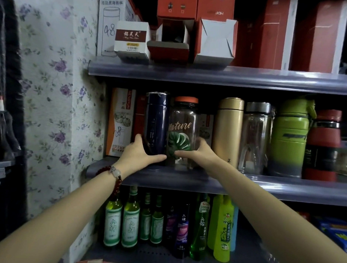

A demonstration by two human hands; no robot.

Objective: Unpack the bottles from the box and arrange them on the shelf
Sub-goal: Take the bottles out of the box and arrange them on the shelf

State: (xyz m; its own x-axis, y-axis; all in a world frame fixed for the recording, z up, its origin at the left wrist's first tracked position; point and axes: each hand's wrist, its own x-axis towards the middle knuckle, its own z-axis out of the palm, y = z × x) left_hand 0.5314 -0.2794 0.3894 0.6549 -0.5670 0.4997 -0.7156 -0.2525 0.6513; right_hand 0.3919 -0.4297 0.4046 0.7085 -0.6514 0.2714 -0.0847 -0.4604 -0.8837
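While both hands are up at the middle shelf (186, 181), the work sits at its left end, close to the front edge. Left hand (137, 153): grip wrapped round the base of the dark blue flask (156, 121), thumb across the front, fingers behind on the left side. Right hand (197, 152): grip round the lower part of the clear bottle (184, 120) with the orange cap and leaf print, thumb across the front, fingers on its right side. Both bottles stand upright on the shelf, side by side and touching or nearly so; cannot tell which. Low holds seem chosen to slide or square the bases without tipping tall bottles. To their right the row runs on: gold flask (229, 129), clear glass bottle (256, 134), green jug (290, 135), red bottle (323, 144), all upright at the front edge, labels outward, likely for display. Behind the blue flask, cartons (120, 119) fill the left back corner. Top shelf (210, 75) carries opened cartons; bottom shelf holds small green bottles (122, 220). Judgement: the placing step is near done for this pair, with alignment remaining. The box being unpacked is not in view.
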